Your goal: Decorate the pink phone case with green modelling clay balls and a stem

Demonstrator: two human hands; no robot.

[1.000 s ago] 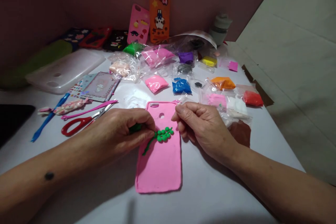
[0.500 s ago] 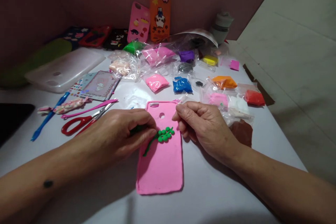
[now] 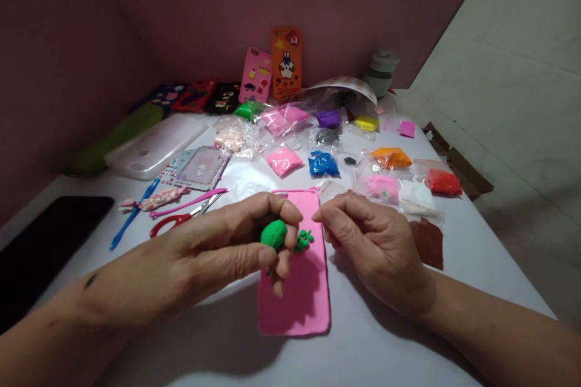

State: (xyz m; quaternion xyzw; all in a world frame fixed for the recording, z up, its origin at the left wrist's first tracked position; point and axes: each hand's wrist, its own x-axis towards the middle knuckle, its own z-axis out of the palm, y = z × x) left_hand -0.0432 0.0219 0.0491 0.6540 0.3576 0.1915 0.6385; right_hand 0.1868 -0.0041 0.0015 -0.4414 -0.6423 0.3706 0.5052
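Observation:
My left hand [image 3: 227, 248] is raised over a pink phone case [image 3: 297, 302] and pinches a lump of green clay [image 3: 273, 234] between thumb and fingers. Small green clay balls [image 3: 303, 240] stick on the case just right of that lump; my fingers hide part of them. My right hand [image 3: 370, 242] hovers at the case's right edge with thumb and forefinger pressed together; whether a bit of clay sits between them is too small to tell.
Several bagged clay lumps lie behind: pink [image 3: 283, 161], blue [image 3: 323, 164], orange [image 3: 391, 158], red [image 3: 443, 182]. Red scissors [image 3: 181, 221] and a blue tool [image 3: 134, 214] lie left. Decorated phone cases [image 3: 286, 62] lean on the wall. A black slab [image 3: 45, 248] sits far left.
My left hand lifted off the case and turned, showing the green lump. The camera tilted, so everything shifted down and right in view. My right hand barely moved.

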